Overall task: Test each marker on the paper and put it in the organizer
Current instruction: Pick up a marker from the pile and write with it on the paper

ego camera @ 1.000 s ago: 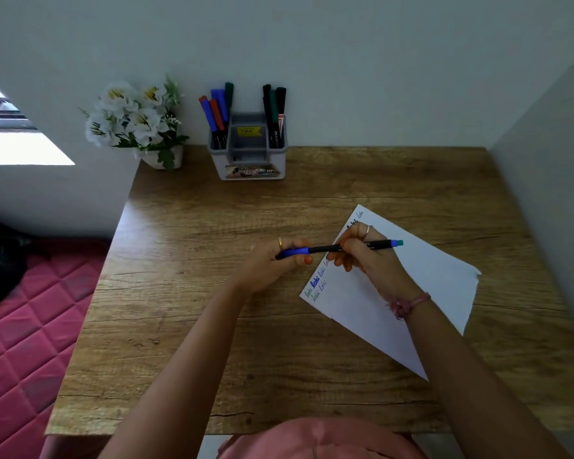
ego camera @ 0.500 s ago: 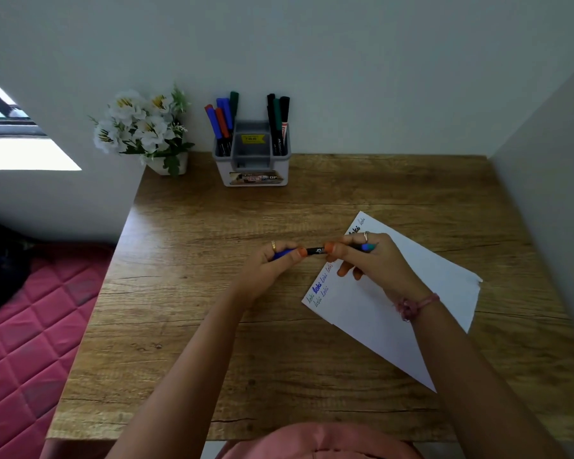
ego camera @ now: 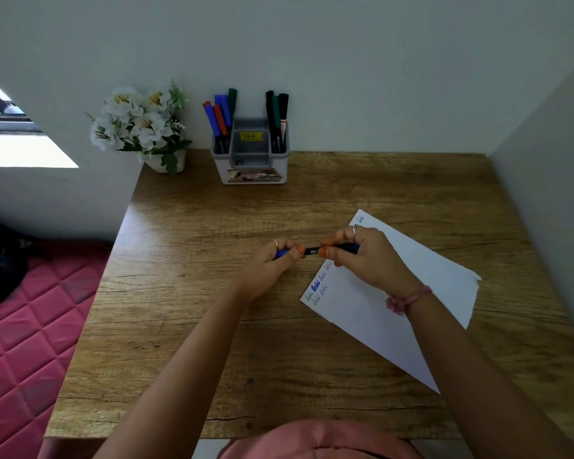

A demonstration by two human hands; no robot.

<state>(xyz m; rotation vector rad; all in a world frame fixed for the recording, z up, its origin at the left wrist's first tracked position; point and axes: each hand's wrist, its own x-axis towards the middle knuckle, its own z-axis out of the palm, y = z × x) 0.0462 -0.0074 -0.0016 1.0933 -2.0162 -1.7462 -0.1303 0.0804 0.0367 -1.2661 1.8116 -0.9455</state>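
Where the two forearms reach out over the wooden bench (ego camera: 186,342), both hands meet above its middle and share one marker (ego camera: 313,251), held level and crosswise. At the marker's blue end the left hand (ego camera: 268,261) has its fingers curled round the barrel, and the right hand (ego camera: 365,253) wraps the other end, thumb and forefinger pinching the black barrel; only a short black stretch shows between them. Under the right hand and wrist lies a white paper (ego camera: 371,313), set at a slant, with small scribbled test words in blue and green along its left edge and one more at its far corner. A pink bracelet (ego camera: 408,298) circles the right wrist. Well beyond the hands, against the wall, stands the organizer (ego camera: 251,160), with markers upright in its left and right compartments. Left of it, on the bench's far corner, sits a pot of white flowers (ego camera: 140,124). Off the bench's left side lies a pink quilted mattress (ego camera: 17,342).
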